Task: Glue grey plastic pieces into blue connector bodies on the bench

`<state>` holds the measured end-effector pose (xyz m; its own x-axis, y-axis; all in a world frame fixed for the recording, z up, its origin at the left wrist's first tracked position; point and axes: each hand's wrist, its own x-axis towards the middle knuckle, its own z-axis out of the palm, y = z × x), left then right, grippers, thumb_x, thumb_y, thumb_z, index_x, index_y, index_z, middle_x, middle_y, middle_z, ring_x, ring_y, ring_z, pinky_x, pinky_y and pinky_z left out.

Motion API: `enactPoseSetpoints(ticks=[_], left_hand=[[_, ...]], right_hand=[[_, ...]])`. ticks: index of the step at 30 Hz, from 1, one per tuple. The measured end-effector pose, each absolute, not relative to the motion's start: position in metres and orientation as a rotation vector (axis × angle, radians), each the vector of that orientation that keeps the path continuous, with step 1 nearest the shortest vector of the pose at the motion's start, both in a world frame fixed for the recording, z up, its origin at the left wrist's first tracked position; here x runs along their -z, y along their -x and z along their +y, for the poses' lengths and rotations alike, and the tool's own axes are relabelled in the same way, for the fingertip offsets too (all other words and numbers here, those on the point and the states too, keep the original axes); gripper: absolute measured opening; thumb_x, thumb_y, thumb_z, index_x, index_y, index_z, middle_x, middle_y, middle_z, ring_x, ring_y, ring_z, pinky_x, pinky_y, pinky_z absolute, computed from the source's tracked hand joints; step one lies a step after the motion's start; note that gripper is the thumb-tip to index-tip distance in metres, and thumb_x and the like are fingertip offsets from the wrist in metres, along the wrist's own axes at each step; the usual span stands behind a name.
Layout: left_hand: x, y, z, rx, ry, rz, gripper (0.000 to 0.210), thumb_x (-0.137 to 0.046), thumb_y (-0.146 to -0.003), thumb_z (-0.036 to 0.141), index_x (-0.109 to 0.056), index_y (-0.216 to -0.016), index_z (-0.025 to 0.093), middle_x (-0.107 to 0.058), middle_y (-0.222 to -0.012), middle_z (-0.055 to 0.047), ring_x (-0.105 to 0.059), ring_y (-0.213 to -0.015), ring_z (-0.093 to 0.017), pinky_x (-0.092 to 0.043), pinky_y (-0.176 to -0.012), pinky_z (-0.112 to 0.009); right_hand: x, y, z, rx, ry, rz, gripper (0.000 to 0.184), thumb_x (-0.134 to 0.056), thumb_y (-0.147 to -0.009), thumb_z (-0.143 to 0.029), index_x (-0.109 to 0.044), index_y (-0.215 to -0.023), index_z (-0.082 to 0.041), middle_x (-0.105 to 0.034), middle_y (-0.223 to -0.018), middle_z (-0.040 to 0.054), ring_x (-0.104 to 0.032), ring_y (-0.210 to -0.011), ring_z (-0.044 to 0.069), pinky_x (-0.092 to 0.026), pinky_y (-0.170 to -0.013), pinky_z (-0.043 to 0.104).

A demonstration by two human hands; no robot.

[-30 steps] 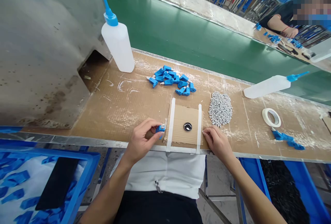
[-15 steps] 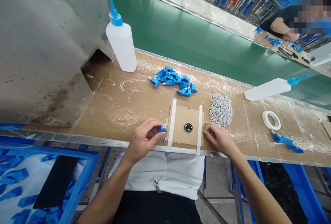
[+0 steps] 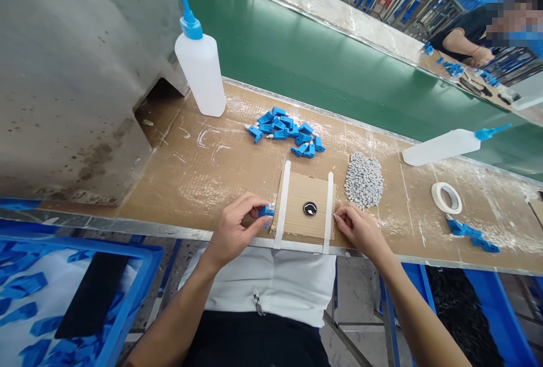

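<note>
Between thumb and fingers, my left hand [image 3: 237,225] pinches a small blue plastic part [image 3: 266,214] with a pale tip, left of a cardboard pad [image 3: 297,220] held down by white tape strips. On the pad lies a round black glossy spot [image 3: 310,208], perhaps a shallow dish or a pool of liquid. My right hand [image 3: 358,228] rests at the pad's right edge with thumb and fingertips pressed together; anything between them is too small to make out. Just beyond that hand is a pile of small grey pieces [image 3: 363,180]. Several blue parts [image 3: 280,125] lie heaped behind the pad.
A white squeeze bottle [image 3: 201,73] stands at the left, another bottle [image 3: 441,146] lies at the right. Nearby are a tape roll [image 3: 446,197] and blue parts [image 3: 473,235]. A blue crate [image 3: 146,259] sits lower left. Across the green belt [image 3: 297,44], a person works.
The view has shifted very slightly. Both hands stay in almost the same place, the left one still pinching the blue part, which is turned a little.
</note>
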<state>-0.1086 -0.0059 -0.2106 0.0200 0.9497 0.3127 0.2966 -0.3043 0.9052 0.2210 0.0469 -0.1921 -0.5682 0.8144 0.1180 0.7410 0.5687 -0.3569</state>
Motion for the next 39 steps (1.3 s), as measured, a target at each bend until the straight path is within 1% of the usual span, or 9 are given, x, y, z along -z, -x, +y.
enactPoseSetpoints(ticks=[4,8,12,15,19,25,34,39], left_hand=[[0.211,0.108,-0.006,-1.327,-1.655,1.284,0.006,-0.07,-0.093,0.023,-0.07,-0.099,0.02,-0.068,-0.085,-0.002,-0.061,-0.072,-0.014,-0.052,-0.068,-0.025],[0.211,0.108,-0.007,-1.315,-1.623,1.298,0.007,-0.069,-0.094,0.025,-0.07,-0.098,0.02,-0.068,-0.085,-0.002,-0.061,-0.071,-0.015,-0.053,-0.068,-0.026],[0.211,0.108,-0.007,-1.301,-1.613,1.299,0.007,-0.069,-0.094,0.026,-0.07,-0.098,0.02,-0.068,-0.086,-0.002,-0.06,-0.071,-0.014,-0.051,-0.065,-0.024],[0.212,0.108,-0.007,-1.319,-1.617,1.283,0.008,-0.069,-0.095,0.026,-0.07,-0.1,0.02,-0.067,-0.086,-0.001,-0.06,-0.071,-0.013,-0.051,-0.065,-0.023],[0.211,0.109,-0.008,-1.298,-1.612,1.282,0.009,-0.068,-0.095,0.027,-0.071,-0.1,0.02,-0.068,-0.087,-0.002,-0.061,-0.073,-0.014,-0.052,-0.068,-0.024],[0.212,0.11,-0.007,-1.295,-1.615,1.269,0.009,-0.067,-0.097,0.028,-0.07,-0.099,0.02,-0.068,-0.087,-0.002,-0.061,-0.074,-0.014,-0.052,-0.069,-0.026],[0.213,0.109,-0.008,-1.335,-1.609,1.227,0.007,-0.068,-0.097,0.025,-0.07,-0.101,0.019,-0.069,-0.09,-0.002,-0.061,-0.073,-0.013,-0.051,-0.069,-0.024],[0.213,0.11,-0.008,-1.335,-1.6,1.219,0.007,-0.069,-0.096,0.024,-0.07,-0.102,0.019,-0.07,-0.092,-0.002,-0.061,-0.073,-0.013,-0.051,-0.069,-0.024]], right_hand=[[0.19,-0.22,0.048,-0.341,1.228,-2.537,0.018,-0.047,-0.103,-0.023,-0.053,-0.087,-0.026,-0.061,-0.075,0.0006,-0.056,-0.056,0.016,-0.044,-0.052,0.028],[0.181,-0.214,0.047,-0.296,1.26,-2.535,0.019,-0.047,-0.103,-0.024,-0.054,-0.086,-0.026,-0.061,-0.075,0.0013,-0.057,-0.058,0.016,-0.046,-0.054,0.028],[0.177,-0.197,0.046,-0.35,1.255,-2.545,0.018,-0.048,-0.104,-0.025,-0.056,-0.088,-0.025,-0.061,-0.078,0.0021,-0.057,-0.061,0.015,-0.047,-0.056,0.027],[0.182,-0.184,0.047,-0.392,1.197,-2.55,0.018,-0.046,-0.105,-0.026,-0.055,-0.088,-0.025,-0.06,-0.076,0.0016,-0.057,-0.059,0.015,-0.047,-0.055,0.026],[0.186,-0.178,0.05,-0.415,1.19,-2.586,0.018,-0.046,-0.105,-0.026,-0.055,-0.09,-0.025,-0.061,-0.076,0.0018,-0.057,-0.058,0.016,-0.047,-0.054,0.027],[0.181,-0.178,0.053,-0.418,1.206,-2.671,0.014,-0.048,-0.104,-0.027,-0.056,-0.093,-0.025,-0.063,-0.077,0.0018,-0.062,-0.062,0.018,-0.048,-0.057,0.028],[0.179,-0.175,0.056,-0.365,1.172,-2.743,0.022,-0.04,-0.109,-0.032,-0.054,-0.093,-0.025,-0.062,-0.075,0.0025,-0.063,-0.063,0.018,-0.047,-0.056,0.029],[0.179,-0.175,0.059,-0.327,1.147,-2.784,0.022,-0.041,-0.108,-0.03,-0.054,-0.091,-0.025,-0.062,-0.074,0.0021,-0.062,-0.062,0.018,-0.046,-0.055,0.029]])
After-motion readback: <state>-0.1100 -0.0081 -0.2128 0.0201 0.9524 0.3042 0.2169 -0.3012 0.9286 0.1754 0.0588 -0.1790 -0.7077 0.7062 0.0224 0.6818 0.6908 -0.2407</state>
